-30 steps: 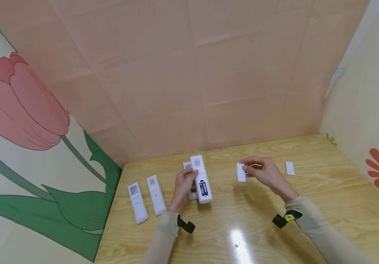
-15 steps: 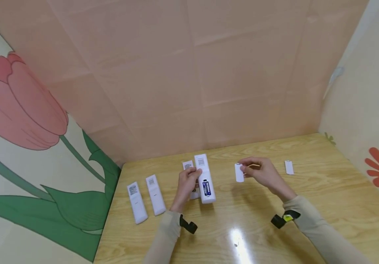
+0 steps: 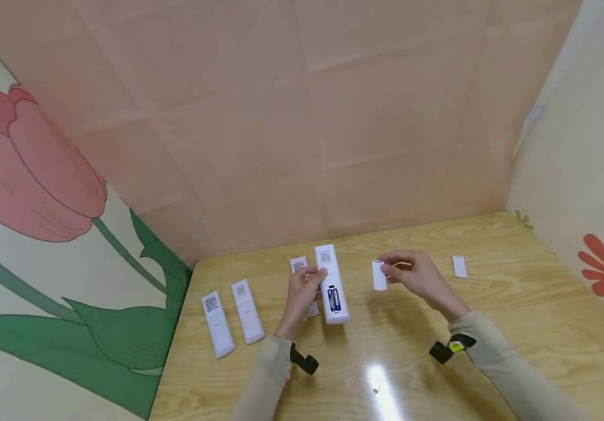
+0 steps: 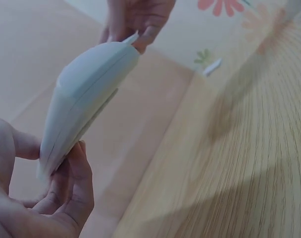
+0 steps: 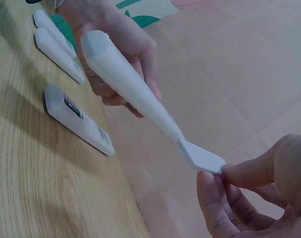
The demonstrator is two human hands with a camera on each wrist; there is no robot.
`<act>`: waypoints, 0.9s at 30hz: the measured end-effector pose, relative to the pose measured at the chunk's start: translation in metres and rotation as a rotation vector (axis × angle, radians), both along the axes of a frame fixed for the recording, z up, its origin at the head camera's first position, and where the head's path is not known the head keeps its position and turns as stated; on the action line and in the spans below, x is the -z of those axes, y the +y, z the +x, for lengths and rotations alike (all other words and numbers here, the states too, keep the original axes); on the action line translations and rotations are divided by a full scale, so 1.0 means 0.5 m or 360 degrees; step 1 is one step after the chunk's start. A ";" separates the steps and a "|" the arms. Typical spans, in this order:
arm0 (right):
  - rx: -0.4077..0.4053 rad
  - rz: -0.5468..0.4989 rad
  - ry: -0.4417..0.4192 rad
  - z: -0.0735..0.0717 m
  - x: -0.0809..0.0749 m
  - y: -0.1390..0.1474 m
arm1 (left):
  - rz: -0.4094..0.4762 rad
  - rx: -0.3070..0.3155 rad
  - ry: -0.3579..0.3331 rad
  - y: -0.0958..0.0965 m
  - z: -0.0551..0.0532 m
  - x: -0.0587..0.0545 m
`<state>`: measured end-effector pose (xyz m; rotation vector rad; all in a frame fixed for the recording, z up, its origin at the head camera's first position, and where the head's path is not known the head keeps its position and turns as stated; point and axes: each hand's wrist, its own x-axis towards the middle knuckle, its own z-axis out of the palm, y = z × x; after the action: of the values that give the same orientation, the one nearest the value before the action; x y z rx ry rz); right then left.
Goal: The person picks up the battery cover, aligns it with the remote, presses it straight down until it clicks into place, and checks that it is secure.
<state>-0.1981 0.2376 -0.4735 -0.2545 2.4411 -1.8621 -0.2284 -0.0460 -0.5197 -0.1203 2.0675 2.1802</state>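
Note:
My left hand grips a white remote control by its side, back facing up. Two blue batteries lie in its uncovered compartment. In the left wrist view the remote is held above the table between thumb and fingers. To its right, my right hand pinches a small white battery cover by its edge, raised over the table. The right wrist view shows that cover between thumb and fingertips. Partly behind my left hand lies another remote, its compartment uncovered in the right wrist view.
Two white remotes lie back up on the left of the wooden table, their covers on. A second loose battery cover lies at the right. A pink sheet hangs behind the table.
My left hand has carried the remote a little to the right, off the remote lying behind it. The right hand has shifted slightly left with the battery cover.

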 end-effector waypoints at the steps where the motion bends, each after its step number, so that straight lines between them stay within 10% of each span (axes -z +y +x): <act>1: -0.0001 0.0003 -0.0001 0.001 0.000 0.000 | -0.0005 -0.0002 -0.0002 0.002 0.001 -0.001; 27: 0.0040 0.0017 -0.0065 0.012 0.002 -0.016 | -0.0055 0.0111 -0.0012 0.055 0.015 0.011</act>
<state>-0.1920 0.2297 -0.4746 -0.1844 2.4382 -1.8447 -0.2207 -0.0183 -0.5252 -0.0591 2.0736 2.1012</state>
